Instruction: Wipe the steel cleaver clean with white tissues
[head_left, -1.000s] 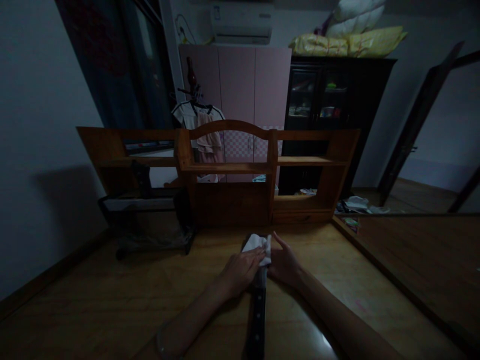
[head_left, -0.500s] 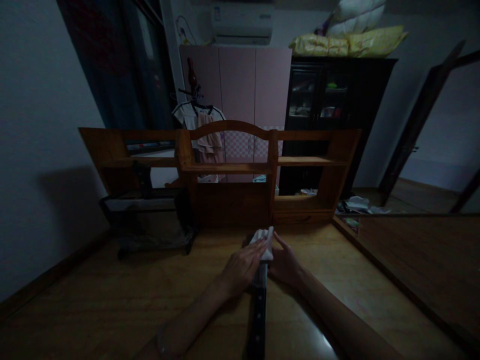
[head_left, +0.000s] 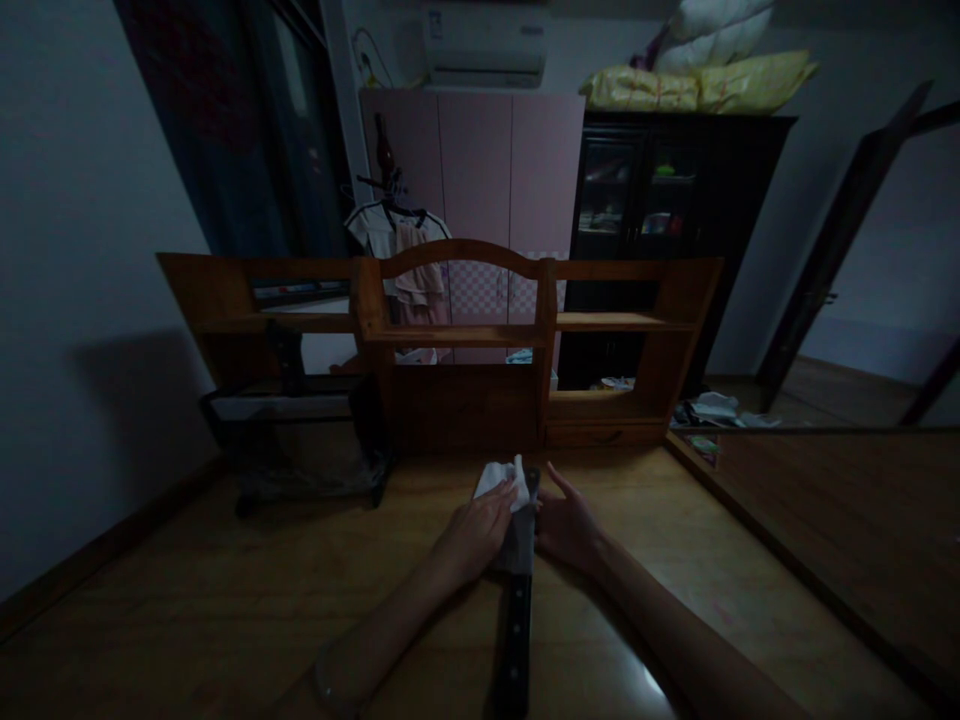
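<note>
A cleaver (head_left: 517, 545) points away from me, its black riveted handle (head_left: 516, 640) towards my body. My left hand (head_left: 480, 525) presses a folded white cloth (head_left: 496, 480) against the left face of the blade, fingers closed over it. At the blade's right edge is my right hand (head_left: 574, 525), thumb stretched up and clear of the metal. Its other fingers reach the blade and are partly hidden there, seeming to steady it. No hand is on the handle.
A wooden tabletop (head_left: 225, 600) lies underneath, with a wooden shelf unit (head_left: 465, 335) along its back. On the left stands a dark knife rack or box (head_left: 300, 440) with a black handle rising from it. A raised wooden edge (head_left: 787, 560) runs along the right.
My left hand and the cloth have slid left across the blade, uncovering its far right corner. My right hand has stayed about where it was.
</note>
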